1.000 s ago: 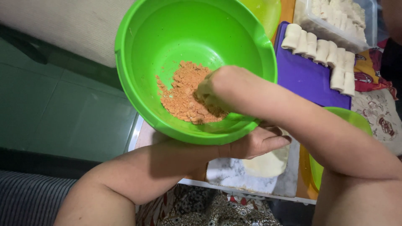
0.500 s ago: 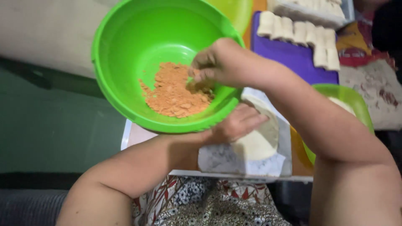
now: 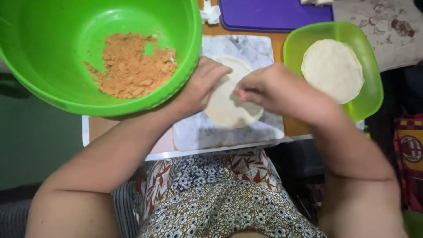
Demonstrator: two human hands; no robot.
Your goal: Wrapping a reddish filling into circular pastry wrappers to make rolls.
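Two hands over one round white dough wrapper | left hand flat, fingers open, pressing its edge | right hand fingertips pinched together above its middle (contents cannot be told) | wrapper unfolded, orange crumbly filling in large green plastic bowl beside left fingers.

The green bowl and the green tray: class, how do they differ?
The green bowl is round, deep and darker green; the green tray is shallow, squarish and paler. The bowl holds orange crumbly filling; the tray holds flat white dough rounds. Both are green plastic.

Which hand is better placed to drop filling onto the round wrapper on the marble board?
Probably the right hand: its pinched fingertips hover over the wrapper, while the left hand rests on the wrapper's edge.
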